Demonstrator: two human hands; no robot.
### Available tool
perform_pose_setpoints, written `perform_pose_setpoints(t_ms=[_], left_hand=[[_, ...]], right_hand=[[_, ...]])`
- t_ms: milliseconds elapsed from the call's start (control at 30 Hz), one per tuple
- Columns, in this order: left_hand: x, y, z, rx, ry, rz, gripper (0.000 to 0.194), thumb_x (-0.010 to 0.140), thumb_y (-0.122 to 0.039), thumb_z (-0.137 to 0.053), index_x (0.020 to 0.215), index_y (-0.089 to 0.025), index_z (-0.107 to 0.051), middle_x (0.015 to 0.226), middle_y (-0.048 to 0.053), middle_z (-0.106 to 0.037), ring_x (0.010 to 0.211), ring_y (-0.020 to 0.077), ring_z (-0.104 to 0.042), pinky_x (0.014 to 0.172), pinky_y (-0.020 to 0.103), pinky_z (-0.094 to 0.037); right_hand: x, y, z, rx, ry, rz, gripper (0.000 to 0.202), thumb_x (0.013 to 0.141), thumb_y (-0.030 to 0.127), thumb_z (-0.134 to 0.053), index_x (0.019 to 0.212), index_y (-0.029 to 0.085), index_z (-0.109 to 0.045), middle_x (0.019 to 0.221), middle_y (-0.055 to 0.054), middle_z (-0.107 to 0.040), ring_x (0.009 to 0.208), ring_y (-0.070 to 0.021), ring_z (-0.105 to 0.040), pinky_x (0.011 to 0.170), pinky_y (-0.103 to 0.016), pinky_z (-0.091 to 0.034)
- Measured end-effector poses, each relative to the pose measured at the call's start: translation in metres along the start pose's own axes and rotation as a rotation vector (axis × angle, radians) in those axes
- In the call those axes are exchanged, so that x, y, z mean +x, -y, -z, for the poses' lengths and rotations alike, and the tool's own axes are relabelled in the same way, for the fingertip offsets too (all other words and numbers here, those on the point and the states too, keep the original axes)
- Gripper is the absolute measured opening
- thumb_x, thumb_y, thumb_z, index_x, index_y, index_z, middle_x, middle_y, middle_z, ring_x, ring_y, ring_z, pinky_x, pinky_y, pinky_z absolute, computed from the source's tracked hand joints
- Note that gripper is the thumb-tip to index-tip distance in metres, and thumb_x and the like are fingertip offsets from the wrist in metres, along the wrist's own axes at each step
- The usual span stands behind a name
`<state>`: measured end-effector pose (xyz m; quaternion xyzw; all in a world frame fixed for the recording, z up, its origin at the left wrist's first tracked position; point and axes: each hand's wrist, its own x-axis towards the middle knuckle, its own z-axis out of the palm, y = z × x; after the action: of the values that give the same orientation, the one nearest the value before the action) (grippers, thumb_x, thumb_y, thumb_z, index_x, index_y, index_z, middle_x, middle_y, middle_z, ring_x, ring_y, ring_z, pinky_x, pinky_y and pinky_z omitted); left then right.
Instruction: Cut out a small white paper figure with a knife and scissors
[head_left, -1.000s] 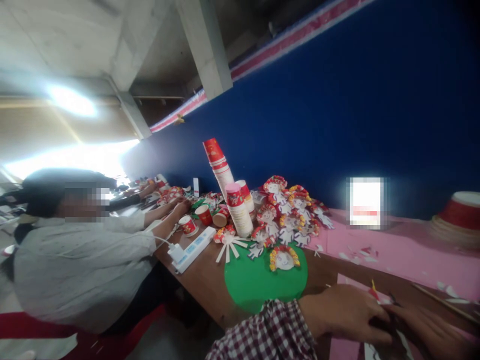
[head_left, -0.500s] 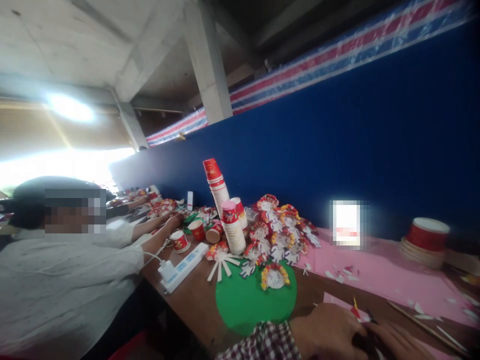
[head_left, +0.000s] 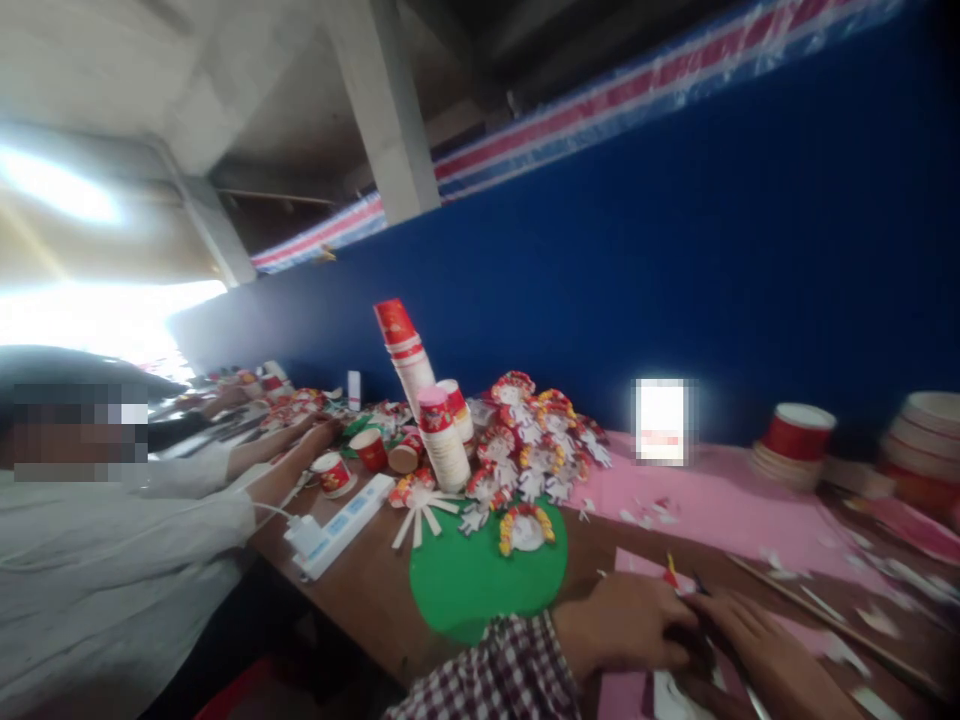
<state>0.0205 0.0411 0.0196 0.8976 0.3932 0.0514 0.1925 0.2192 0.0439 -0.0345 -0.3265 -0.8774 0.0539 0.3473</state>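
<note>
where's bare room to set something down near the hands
The front of the green disc, between the paper face and checkered sleeve, is open; so is the brown tabletop between it and the power strip. Crowded: behind the disc (paper figures, stacked cups); beside the right hand (scraps, stick).

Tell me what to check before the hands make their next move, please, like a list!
1. Left hand and right hand close together: ok, they're side by side over the table.
2. Good grip on what's between them: cannot tell, it's mostly hidden and blurry.
3. Power strip away from both hands: ok, it's left of the green sheet.
4. Far pink sheet free of scraps: not ok, little bits lie on it.
5. Neighbour's hand out of the way: ok, it's farther along the table.
</note>
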Motion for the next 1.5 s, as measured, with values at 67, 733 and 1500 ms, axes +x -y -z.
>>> perform_pose_setpoints(t_ms=[67,733,1500], left_hand=[[-0.003,-0.002,0.002,-0.067,-0.027,-0.003,0.02,0.083,-0.029,-0.061,0.098,-0.019,-0.07,0.102,0.004,-0.071,0.094,0.0188,-0.065,0.074,0.026,-0.047],[0.003,0.01,0.014,-0.365,0.07,-0.108,0.022,0.082,-0.013,-0.057,0.097,-0.017,-0.072,0.105,0.004,-0.07,0.097,0.0142,-0.062,0.089,0.025,-0.044],[0.001,0.011,0.015,-0.348,0.082,-0.187,0.022,0.082,-0.018,-0.059,0.1,-0.021,-0.073,0.098,0.001,-0.07,0.09,0.0139,-0.062,0.08,0.024,-0.042]], right_hand=[[0.007,0.019,0.017,0.024,0.085,-0.023,0.04,0.076,0.026,-0.068,0.115,0.02,-0.061,0.1,-0.012,-0.069,0.09,-0.0289,-0.066,0.078,-0.041,-0.054],[0.023,0.034,0.047,0.032,0.34,-0.146,0.053,0.076,0.04,-0.076,0.118,0.016,-0.056,0.113,-0.014,-0.062,0.107,-0.0308,-0.055,0.092,-0.047,-0.044],[0.023,0.029,0.046,0.086,0.331,-0.14,0.047,0.081,0.042,-0.07,0.119,0.018,-0.055,0.113,-0.013,-0.063,0.106,-0.0287,-0.057,0.093,-0.046,-0.045]])
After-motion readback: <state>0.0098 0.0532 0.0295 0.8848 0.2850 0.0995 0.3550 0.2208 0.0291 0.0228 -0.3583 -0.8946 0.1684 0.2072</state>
